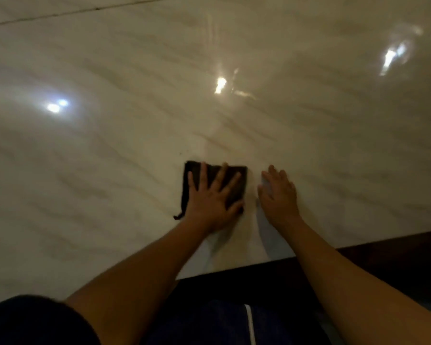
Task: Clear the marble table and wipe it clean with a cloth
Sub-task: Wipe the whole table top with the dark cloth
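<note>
Dark folded cloth lies flat on the pale, glossy, veined marble table, near its front edge. The left hand presses on it with fingers spread wide and straight. Just beside the cloth, the right hand rests flat on bare marble, fingers together and extended.

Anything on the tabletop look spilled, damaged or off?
No spill. A thin dark line crosses the marble table at far left, seam or crack, unclear. Tiny dark specks sit just beyond the cloth under the left hand.
</note>
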